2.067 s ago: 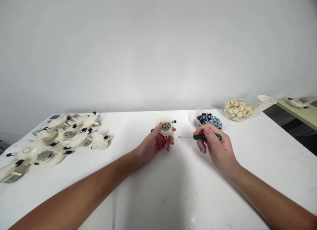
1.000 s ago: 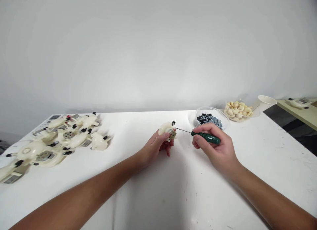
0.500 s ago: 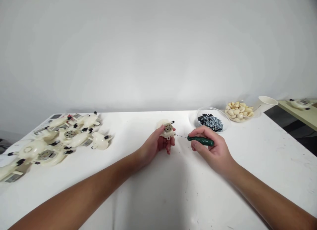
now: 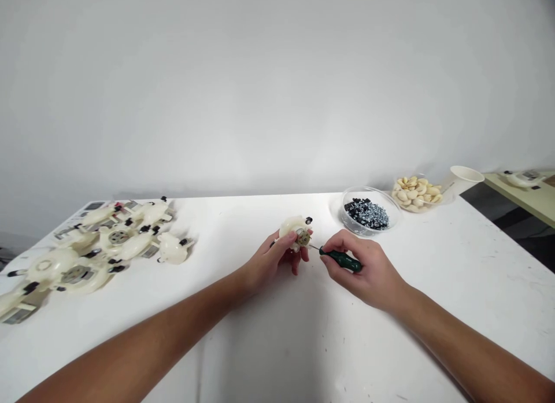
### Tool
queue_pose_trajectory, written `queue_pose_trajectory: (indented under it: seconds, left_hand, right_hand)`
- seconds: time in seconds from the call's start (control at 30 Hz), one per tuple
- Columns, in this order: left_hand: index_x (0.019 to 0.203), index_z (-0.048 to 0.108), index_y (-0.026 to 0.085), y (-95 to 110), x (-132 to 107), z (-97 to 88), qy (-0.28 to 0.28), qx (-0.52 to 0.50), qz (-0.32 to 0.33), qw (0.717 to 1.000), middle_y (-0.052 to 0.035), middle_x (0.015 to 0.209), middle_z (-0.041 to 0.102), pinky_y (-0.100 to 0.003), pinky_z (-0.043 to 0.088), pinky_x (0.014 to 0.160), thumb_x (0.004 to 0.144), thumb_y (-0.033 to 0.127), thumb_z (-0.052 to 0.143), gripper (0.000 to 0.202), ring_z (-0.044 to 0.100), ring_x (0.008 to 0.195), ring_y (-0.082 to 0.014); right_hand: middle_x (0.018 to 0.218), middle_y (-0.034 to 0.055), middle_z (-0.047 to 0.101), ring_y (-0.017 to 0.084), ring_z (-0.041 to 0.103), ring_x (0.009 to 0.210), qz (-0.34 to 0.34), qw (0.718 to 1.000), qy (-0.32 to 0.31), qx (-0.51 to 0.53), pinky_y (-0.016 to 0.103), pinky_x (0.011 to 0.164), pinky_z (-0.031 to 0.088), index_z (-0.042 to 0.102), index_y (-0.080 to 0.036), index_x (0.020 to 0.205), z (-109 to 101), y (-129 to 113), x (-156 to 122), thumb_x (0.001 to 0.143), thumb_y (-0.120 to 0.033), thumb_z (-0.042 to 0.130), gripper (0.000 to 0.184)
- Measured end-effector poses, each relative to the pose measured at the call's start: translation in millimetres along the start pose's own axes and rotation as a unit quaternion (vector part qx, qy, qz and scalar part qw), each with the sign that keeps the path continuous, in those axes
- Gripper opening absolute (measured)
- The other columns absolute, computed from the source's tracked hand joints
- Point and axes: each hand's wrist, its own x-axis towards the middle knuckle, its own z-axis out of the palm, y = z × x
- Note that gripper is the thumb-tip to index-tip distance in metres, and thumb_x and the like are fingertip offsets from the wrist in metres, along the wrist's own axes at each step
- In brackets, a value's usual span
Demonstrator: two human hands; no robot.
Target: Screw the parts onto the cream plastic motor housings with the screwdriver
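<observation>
Tip of the green-handled screwdriver (image 4: 342,260) too small to read against the cream plastic housing (image 4: 290,224)
Whether the two touch cannot be told; the left hand (image 4: 269,257) hides part of the housing, and the right hand (image 4: 366,269) covers part of the handle. Both forearms run out of frame, as does the leftmost housing (image 4: 9,300) of the pile. The printed sheet (image 4: 71,219) lies mostly covered, its print illegible, and the screws (image 4: 378,214) blend together, too small to count.

One green screwdriver (image 4: 343,260), one screw bowl (image 4: 358,226), one cup (image 4: 462,182).
</observation>
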Motion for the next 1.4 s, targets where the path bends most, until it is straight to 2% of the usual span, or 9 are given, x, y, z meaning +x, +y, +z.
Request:
queue_pose_trajectory:
  seconds: [0.2, 0.37, 0.57, 0.83, 1.0, 1.2, 1.4]
  left_hand:
    - [0.119, 0.064, 0.015, 1.3, 4.1, -5.3, -0.022, -0.089, -0.013, 0.996, -0.0068, 0.078, 0.064, -0.030, 0.048, 0.067, 0.102, 0.063, 0.034, 0.059, 0.056, 0.068, -0.0176]
    - [0.113, 0.064, 0.015, 1.8, 8.3, -8.5, -0.019, -0.140, -0.004, 0.990, -0.0043, 0.071, 0.060, -0.029, 0.047, 0.062, 0.101, 0.064, 0.034, 0.058, 0.052, 0.062, -0.0168]
    - [0.115, 0.062, 0.016, 3.9, 8.6, -6.6, -0.017, -0.140, -0.015, 0.990, -0.0035, 0.073, 0.059, -0.029, 0.048, 0.063, 0.100, 0.065, 0.036, 0.058, 0.050, 0.061, -0.0156]
    - [0.115, 0.063, 0.017, 6.6, 8.2, -5.0, -0.010, -0.124, -0.027, 0.992, -0.0034, 0.073, 0.060, -0.029, 0.049, 0.064, 0.100, 0.068, 0.035, 0.059, 0.052, 0.062, -0.0161]
    - [0.113, 0.064, 0.017, 5.6, 8.0, -5.3, 0.010, -0.135, -0.033, 0.990, -0.0046, 0.080, 0.062, -0.029, 0.049, 0.063, 0.099, 0.069, 0.037, 0.060, 0.054, 0.062, -0.0152]
    - [0.118, 0.068, 0.015, -4.7, 2.0, -4.0, -0.006, -0.057, -0.025, 0.998, -0.0075, 0.081, 0.065, -0.031, 0.050, 0.070, 0.099, 0.069, 0.040, 0.063, 0.058, 0.070, -0.0183]
    - [0.122, 0.068, 0.016, -8.2, 1.3, -3.8, -0.011, -0.018, -0.019, 1.000, -0.0082, 0.083, 0.066, -0.032, 0.050, 0.072, 0.101, 0.067, 0.038, 0.063, 0.059, 0.071, -0.0190]
  right_hand:
    - [0.078, -0.0051, 0.067, 0.010, 0.056, 0.060, -0.077, 0.995, 0.055, -0.015, 0.024, 0.056, 0.045, 0.063, -0.025, 0.099, 0.6, 0.0, -2.5, 0.090, -0.010, 0.066, 0.018]
    - [0.081, -0.0033, 0.068, 0.012, 0.059, 0.063, -0.090, 0.992, 0.086, -0.024, 0.025, 0.057, 0.047, 0.063, -0.026, 0.100, -1.5, 0.4, -4.1, 0.092, -0.012, 0.065, 0.016]
    - [0.092, 0.0007, 0.072, 0.016, 0.066, 0.077, -0.094, 0.989, 0.111, -0.026, 0.029, 0.063, 0.052, 0.063, -0.027, 0.108, 1.3, 0.7, -3.3, 0.094, -0.013, 0.065, 0.020]
    - [0.090, 0.0007, 0.070, 0.016, 0.063, 0.077, -0.124, 0.990, 0.068, 0.013, 0.032, 0.068, 0.051, 0.068, -0.024, 0.109, 1.6, 0.9, -1.0, 0.092, -0.007, 0.068, 0.025]
    - [0.090, 0.0002, 0.070, 0.015, 0.063, 0.076, -0.105, 0.993, 0.041, 0.025, 0.030, 0.067, 0.050, 0.069, -0.024, 0.108, 2.0, -0.9, -1.2, 0.092, -0.010, 0.069, 0.021]
    - [0.093, 0.0014, 0.072, 0.015, 0.065, 0.080, -0.081, 0.997, -0.006, 0.011, 0.028, 0.069, 0.051, 0.069, -0.023, 0.110, 3.9, -1.1, 2.0, 0.094, -0.012, 0.066, 0.019]
    - [0.083, -0.0008, 0.068, 0.014, 0.060, 0.068, -0.086, 0.996, -0.001, 0.009, 0.028, 0.063, 0.048, 0.069, -0.024, 0.103, 0.3, -2.8, -0.1, 0.091, -0.008, 0.063, 0.021]
